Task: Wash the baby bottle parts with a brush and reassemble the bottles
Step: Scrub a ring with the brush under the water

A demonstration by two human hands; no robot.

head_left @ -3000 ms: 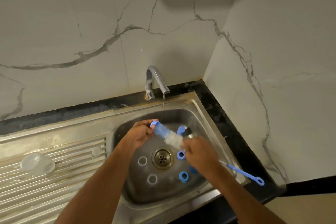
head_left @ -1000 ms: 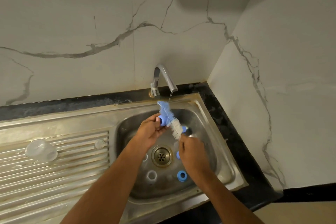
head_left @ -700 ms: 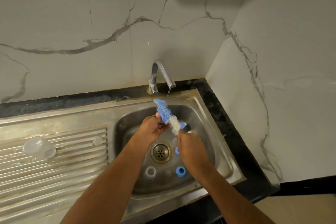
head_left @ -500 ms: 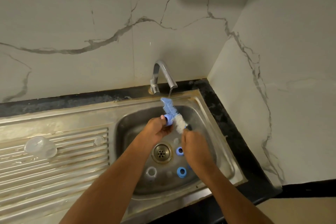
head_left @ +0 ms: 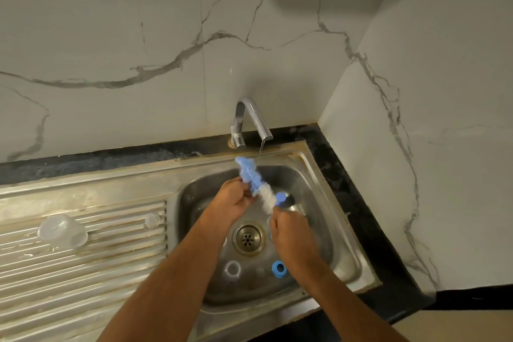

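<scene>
Marble-patterned wall (head_left: 166, 36) with grey veining fills the upper view and turns a corner at right. No brand, label or writing is readable anywhere.

Steel sink (head_left: 319, 175) set in a black counter (head_left: 361, 203); ribbed drainboard (head_left: 83, 272) to its left. Chrome tap (head_left: 251, 119) at the back edge, thin stream of water running from the spout.

Both forearms reach over the basin. Left hand (head_left: 231, 201): fingers curled, pinching something at the brush; the held piece is hidden by the fingers, cannot tell what it is. Right hand (head_left: 290, 233): closed round the handle end of the bottle brush (head_left: 256, 183), which slants up and to the left, blue bristles at the tip just beside the water stream, white bristles lower.

Clear dome cap (head_left: 62, 230) lies on the drainboard, a small clear piece (head_left: 151, 220) farther right on the ribs.

In the basin: drain strainer (head_left: 248, 239) at centre; blue ring (head_left: 279, 268) and clear ring (head_left: 232, 268) on the floor nearer the person; blue cap (head_left: 281, 198) just right of the white bristles.
</scene>
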